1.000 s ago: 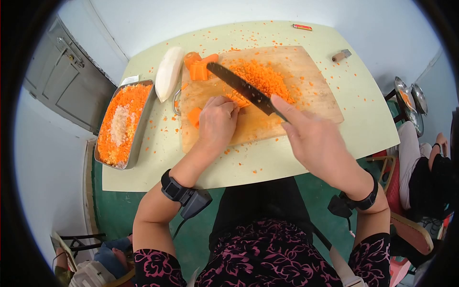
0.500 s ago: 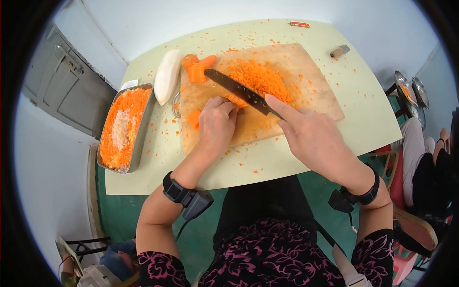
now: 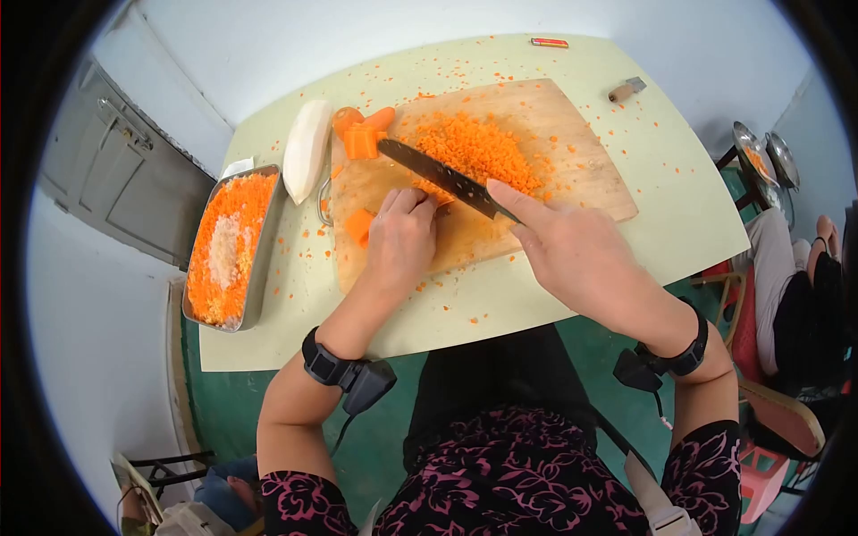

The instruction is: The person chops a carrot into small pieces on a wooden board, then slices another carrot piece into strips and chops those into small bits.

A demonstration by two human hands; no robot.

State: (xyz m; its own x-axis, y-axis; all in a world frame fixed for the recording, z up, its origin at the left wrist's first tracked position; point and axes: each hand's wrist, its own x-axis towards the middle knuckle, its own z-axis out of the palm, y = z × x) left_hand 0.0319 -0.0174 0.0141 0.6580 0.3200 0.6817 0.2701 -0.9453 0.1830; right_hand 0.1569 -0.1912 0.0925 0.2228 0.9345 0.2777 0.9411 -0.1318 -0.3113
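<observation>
tray (image 3: 264, 268) left of board (image 3: 590, 170), radish (image 3: 305, 149) between

We have one view only, a head-worn cam w/ fisheye lens, dark round vignette at the edges. It looks forward and steeply down from above our own chest, facing the pale green table (image 3: 679, 214) and the white wall beyond it. It sits close: our forearms and floral-print top fill the bottom of the frame, the rectangular wooden cutting board (image 3: 581, 152) sits upper centre. Far edges curve w/ distortion. No 2nd view, so no shared area.
</observation>
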